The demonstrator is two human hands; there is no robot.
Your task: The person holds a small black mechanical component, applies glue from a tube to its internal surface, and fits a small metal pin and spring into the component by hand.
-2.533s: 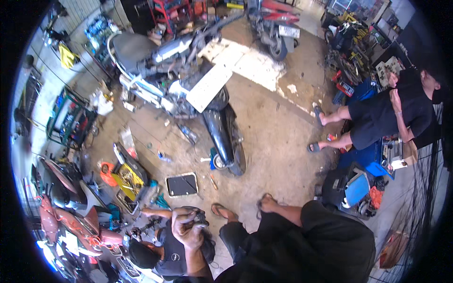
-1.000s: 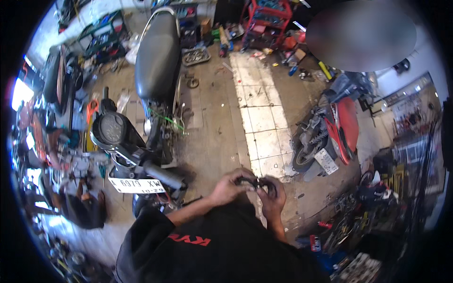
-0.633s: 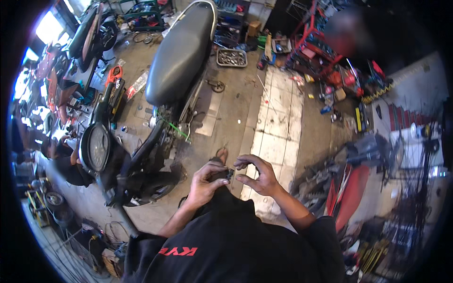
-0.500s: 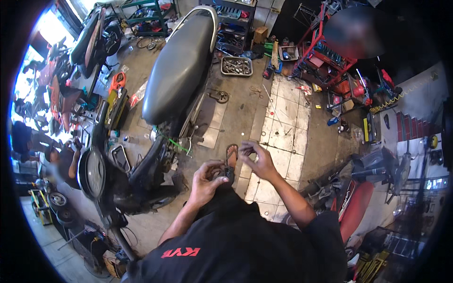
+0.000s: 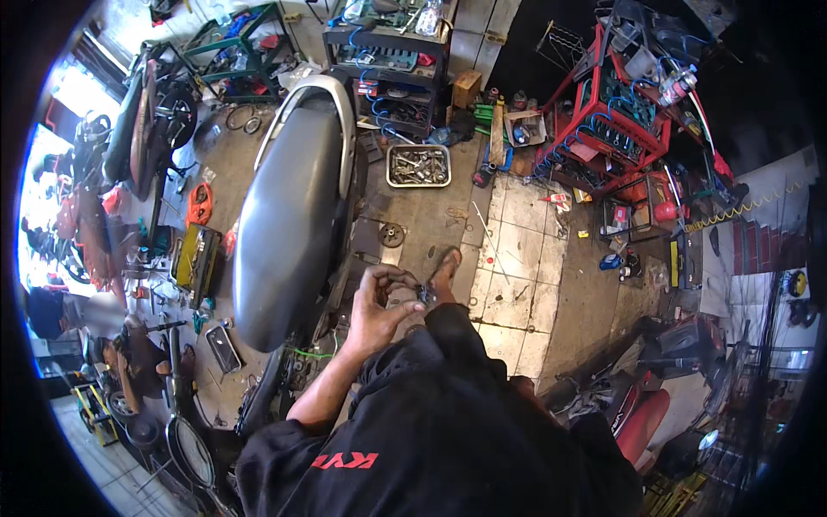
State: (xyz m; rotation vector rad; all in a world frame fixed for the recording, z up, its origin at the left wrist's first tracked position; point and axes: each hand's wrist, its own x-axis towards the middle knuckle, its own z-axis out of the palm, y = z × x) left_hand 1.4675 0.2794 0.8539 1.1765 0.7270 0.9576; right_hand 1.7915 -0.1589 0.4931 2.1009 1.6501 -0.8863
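Observation:
My left hand point(image 5: 376, 317) is in front of my body, its fingers curled and its thumb stretched across below them. A small dark part point(image 5: 422, 297) shows at its fingertips; its exact kind cannot be made out. My right hand is out of sight; only a bit of bare arm point(image 5: 522, 386) shows beside my shirt. Just left of my left hand stands a motorcycle with a long grey-black seat point(image 5: 289, 224) and a pale grab rail point(image 5: 345, 108). Beyond my hand, a sandalled foot point(image 5: 445, 269) rests on the floor.
A metal tray point(image 5: 419, 184) of loose parts lies ahead, near a dark tool cart point(image 5: 388, 86). At right are a red tool rack point(image 5: 594, 112) and a red-and-black motorcycle point(image 5: 642, 426). A yellow toolbox point(image 5: 196, 258) and another person point(image 5: 129, 362) are at left.
My right hand has gone from in front of me out of view. My left hand stays raised with the dark part. The view has shifted forward, and the seat now sits lower in it.

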